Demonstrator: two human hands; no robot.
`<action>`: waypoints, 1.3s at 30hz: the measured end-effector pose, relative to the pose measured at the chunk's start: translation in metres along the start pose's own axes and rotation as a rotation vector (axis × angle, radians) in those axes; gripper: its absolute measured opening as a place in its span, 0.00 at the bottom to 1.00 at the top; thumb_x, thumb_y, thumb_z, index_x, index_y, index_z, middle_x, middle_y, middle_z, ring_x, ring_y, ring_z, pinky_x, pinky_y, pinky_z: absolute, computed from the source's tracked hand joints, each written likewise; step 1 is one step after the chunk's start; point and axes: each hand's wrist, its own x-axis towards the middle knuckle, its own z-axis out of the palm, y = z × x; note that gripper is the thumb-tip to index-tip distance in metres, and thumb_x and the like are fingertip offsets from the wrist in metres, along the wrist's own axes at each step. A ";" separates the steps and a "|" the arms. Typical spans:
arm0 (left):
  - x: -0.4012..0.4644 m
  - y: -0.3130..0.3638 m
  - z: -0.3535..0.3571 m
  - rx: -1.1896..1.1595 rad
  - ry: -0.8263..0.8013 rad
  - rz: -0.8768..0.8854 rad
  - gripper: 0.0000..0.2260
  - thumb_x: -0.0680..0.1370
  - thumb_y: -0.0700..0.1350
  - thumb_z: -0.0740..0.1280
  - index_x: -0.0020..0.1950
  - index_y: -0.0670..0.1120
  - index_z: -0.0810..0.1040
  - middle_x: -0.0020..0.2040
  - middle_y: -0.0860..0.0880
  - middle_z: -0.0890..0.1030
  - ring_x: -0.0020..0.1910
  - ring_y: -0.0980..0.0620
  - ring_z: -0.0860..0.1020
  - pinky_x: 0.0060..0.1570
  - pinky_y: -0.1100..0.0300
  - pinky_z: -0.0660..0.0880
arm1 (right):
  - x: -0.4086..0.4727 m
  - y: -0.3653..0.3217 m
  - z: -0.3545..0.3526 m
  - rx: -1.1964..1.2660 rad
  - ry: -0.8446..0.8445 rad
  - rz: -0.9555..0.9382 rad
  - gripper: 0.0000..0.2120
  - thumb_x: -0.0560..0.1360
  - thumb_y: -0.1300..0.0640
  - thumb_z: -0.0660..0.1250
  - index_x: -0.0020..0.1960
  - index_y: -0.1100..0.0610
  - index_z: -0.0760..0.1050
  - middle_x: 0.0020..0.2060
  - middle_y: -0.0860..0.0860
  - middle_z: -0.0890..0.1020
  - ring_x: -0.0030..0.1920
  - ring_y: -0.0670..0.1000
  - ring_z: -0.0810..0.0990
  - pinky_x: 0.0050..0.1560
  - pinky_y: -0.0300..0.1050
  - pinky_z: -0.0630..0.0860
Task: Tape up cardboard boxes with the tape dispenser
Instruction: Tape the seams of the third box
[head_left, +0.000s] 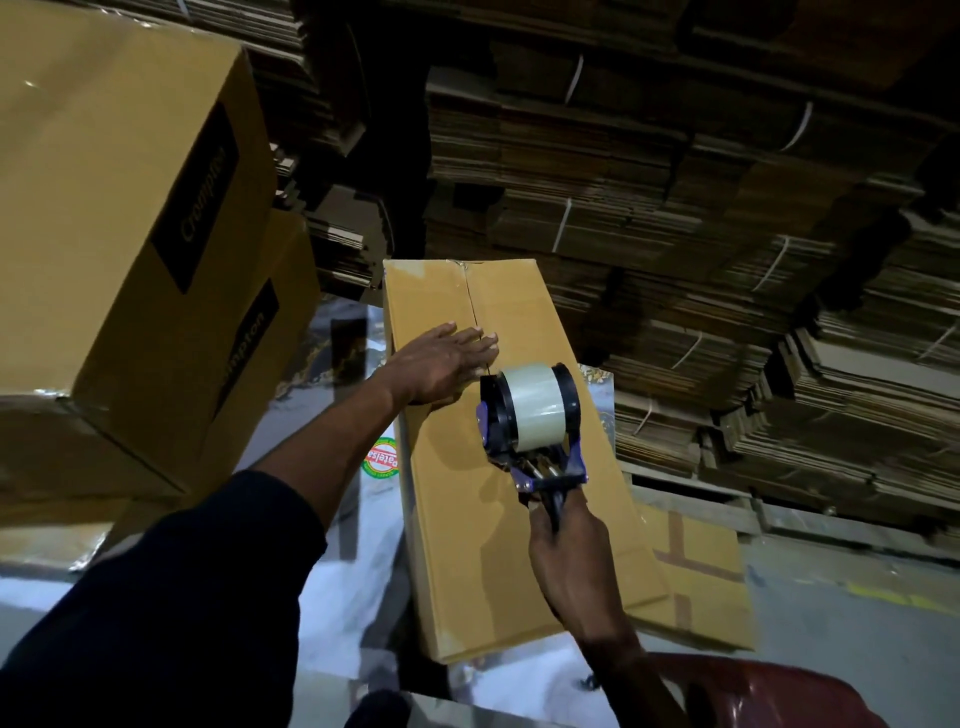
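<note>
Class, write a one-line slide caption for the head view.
Left hand flat on a cardboard box, right hand gripping the tape dispenser over its seam.

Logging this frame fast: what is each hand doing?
Left hand: open, flat on the long brown cardboard box.
Right hand: grips the blue-and-black tape dispenser.

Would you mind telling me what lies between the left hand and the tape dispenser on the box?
In the head view, only a short bare stretch of the cardboard box top separates the left hand from the tape dispenser.
</note>
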 end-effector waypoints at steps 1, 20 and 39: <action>0.001 0.000 0.000 -0.007 -0.009 -0.006 0.24 0.88 0.55 0.51 0.85 0.53 0.56 0.85 0.54 0.52 0.84 0.51 0.50 0.82 0.46 0.48 | -0.008 0.006 -0.002 -0.002 -0.001 0.006 0.12 0.82 0.52 0.64 0.65 0.51 0.71 0.47 0.54 0.83 0.47 0.58 0.82 0.45 0.52 0.78; -0.058 0.073 0.015 -0.077 0.132 0.146 0.18 0.82 0.46 0.61 0.72 0.48 0.78 0.78 0.46 0.72 0.81 0.46 0.63 0.80 0.42 0.57 | -0.036 0.008 -0.012 -0.050 -0.020 0.061 0.12 0.82 0.53 0.64 0.63 0.56 0.72 0.50 0.58 0.83 0.50 0.63 0.82 0.47 0.55 0.80; -0.053 0.075 0.013 -0.021 -0.029 0.093 0.20 0.86 0.49 0.59 0.79 0.52 0.69 0.83 0.51 0.61 0.84 0.50 0.55 0.81 0.46 0.50 | -0.064 0.009 -0.031 -0.063 -0.058 0.066 0.13 0.82 0.53 0.64 0.65 0.56 0.72 0.51 0.57 0.83 0.52 0.63 0.82 0.44 0.48 0.73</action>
